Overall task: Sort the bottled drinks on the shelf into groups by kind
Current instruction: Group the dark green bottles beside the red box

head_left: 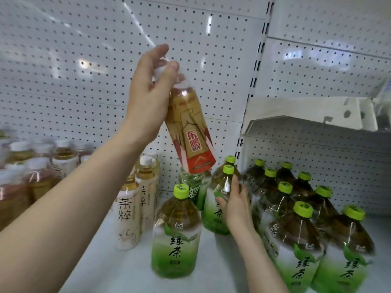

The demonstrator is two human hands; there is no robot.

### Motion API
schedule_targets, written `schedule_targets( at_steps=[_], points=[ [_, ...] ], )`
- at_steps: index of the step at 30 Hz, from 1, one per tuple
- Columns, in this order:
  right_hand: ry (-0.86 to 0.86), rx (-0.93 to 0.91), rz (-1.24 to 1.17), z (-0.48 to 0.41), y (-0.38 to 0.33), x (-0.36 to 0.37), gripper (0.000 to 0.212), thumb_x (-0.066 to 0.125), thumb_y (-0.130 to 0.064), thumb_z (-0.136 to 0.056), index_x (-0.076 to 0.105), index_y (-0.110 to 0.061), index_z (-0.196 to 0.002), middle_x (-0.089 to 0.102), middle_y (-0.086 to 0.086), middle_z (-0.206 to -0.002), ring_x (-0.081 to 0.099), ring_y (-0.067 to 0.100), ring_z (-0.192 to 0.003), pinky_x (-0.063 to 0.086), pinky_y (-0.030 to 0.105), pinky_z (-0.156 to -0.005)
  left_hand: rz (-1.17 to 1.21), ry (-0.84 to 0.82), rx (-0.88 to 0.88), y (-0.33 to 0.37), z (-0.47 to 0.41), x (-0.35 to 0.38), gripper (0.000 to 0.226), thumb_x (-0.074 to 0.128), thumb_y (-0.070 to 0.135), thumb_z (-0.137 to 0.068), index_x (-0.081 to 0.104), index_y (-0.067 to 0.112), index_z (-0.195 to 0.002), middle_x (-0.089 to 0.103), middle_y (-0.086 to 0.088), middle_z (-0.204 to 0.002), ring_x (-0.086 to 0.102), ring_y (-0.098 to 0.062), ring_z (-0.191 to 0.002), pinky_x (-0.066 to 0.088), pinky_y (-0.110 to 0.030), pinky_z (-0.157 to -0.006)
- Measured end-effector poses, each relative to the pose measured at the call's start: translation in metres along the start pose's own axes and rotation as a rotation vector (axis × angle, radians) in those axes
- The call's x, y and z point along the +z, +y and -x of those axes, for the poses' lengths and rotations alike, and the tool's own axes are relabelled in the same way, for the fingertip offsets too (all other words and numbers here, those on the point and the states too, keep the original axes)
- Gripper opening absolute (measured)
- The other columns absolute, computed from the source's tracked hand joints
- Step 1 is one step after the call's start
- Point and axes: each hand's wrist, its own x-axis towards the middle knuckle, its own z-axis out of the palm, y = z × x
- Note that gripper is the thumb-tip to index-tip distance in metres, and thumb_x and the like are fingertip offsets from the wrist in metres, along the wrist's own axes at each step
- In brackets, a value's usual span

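My left hand [148,89] grips the neck and cap of a gold-and-red labelled drink bottle [187,127], held tilted in the air above the shelf. My right hand [234,199] is closed around the shoulder of a green-capped green tea bottle [215,210] standing on the shelf. Another green tea bottle [175,233] stands alone in front of it. A clear bottle with a green-and-white label [194,187] stands behind, partly hidden by the raised bottle.
Several green tea bottles [296,218] crowd the shelf on the right. White-labelled tea bottles [129,212] and blurred amber bottles [38,174] fill the left. A pegboard back wall [84,70], a slotted upright [254,81] and a white shelf bracket [306,115] lie behind.
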Motion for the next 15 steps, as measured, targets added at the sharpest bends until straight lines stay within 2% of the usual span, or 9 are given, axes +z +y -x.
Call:
schedule_targets(
  at_steps=[2,5,7,9,10,12,14,15],
  points=[
    [-0.023,0.009,-0.006,-0.009,0.004,0.001,0.087,0.058,-0.031,-0.098,-0.003,-0.029,-0.16,-0.002,0.01,-0.168,0.01,0.032,-0.153,0.015,0.051,-0.12,0.041,0.055,-0.015,0.009,0.009,-0.012,0.038,0.048,0.024,-0.1,0.043,0.015,-0.137,0.056,-0.003,-0.112,0.067,-0.017,-0.096,0.06,-0.038,-0.08],
    [-0.026,-0.004,0.021,-0.007,0.003,-0.001,0.089,0.059,-0.028,-0.097,-0.004,-0.027,-0.16,0.003,0.011,-0.168,0.01,0.031,-0.154,0.016,0.052,-0.121,-0.016,0.076,-0.027,0.025,0.027,-0.036,0.041,0.046,0.026,-0.101,0.042,0.015,-0.14,0.055,-0.022,-0.128,0.068,-0.014,-0.093,0.059,-0.033,-0.074],
    [0.168,-0.108,0.08,0.004,-0.004,-0.003,0.082,0.059,-0.021,-0.097,0.007,-0.02,-0.16,0.016,0.013,-0.165,0.017,0.032,-0.152,0.024,0.049,-0.122,-0.112,0.073,-0.046,0.033,0.044,-0.053,0.041,0.045,0.028,-0.102,0.042,0.018,-0.141,0.056,-0.015,-0.127,0.068,-0.011,-0.093,0.058,-0.029,-0.073],
    [0.397,-0.291,0.051,0.014,-0.018,-0.005,0.064,0.061,-0.018,-0.096,0.031,-0.015,-0.153,0.038,0.012,-0.153,0.036,0.028,-0.142,0.035,0.041,-0.114,-0.204,0.083,-0.084,0.034,0.065,-0.067,0.038,0.045,0.03,-0.103,0.044,0.023,-0.14,0.062,-0.004,-0.115,0.069,-0.009,-0.088,0.061,-0.033,-0.073],
    [0.393,-0.369,0.019,0.013,-0.027,-0.005,0.058,0.061,-0.021,-0.096,0.038,-0.014,-0.149,0.045,0.009,-0.148,0.041,0.025,-0.138,0.037,0.038,-0.111,-0.231,0.087,-0.1,0.032,0.077,-0.073,0.037,0.045,0.029,-0.103,0.045,0.025,-0.139,0.064,0.0,-0.108,0.069,-0.009,-0.085,0.062,-0.036,-0.074],
    [0.177,-0.427,-0.025,0.001,-0.043,0.0,0.064,0.061,-0.032,-0.096,0.035,-0.014,-0.152,0.046,0.007,-0.149,0.043,0.024,-0.139,0.035,0.039,-0.113,-0.267,0.076,-0.119,0.022,0.099,-0.083,0.037,0.048,0.028,-0.102,0.046,0.024,-0.139,0.064,0.001,-0.105,0.068,-0.013,-0.087,0.059,-0.044,-0.08],
    [-0.05,-0.372,-0.014,-0.016,-0.056,0.011,0.079,0.063,-0.045,-0.093,0.026,-0.011,-0.155,0.046,0.01,-0.151,0.044,0.029,-0.139,0.037,0.043,-0.113,-0.299,0.067,-0.142,0.009,0.118,-0.093,0.042,0.055,0.035,-0.096,0.048,0.027,-0.137,0.061,-0.005,-0.115,0.067,-0.023,-0.1,0.056,-0.053,-0.089],
    [-0.113,-0.333,-0.011,-0.025,-0.06,0.016,0.082,0.064,-0.049,-0.091,0.028,-0.01,-0.153,0.05,0.011,-0.147,0.048,0.031,-0.135,0.04,0.044,-0.111,-0.313,0.066,-0.156,0.002,0.127,-0.098,0.046,0.057,0.04,-0.091,0.049,0.031,-0.135,0.06,-0.005,-0.119,0.064,-0.026,-0.106,0.053,-0.056,-0.092]
  ],
)
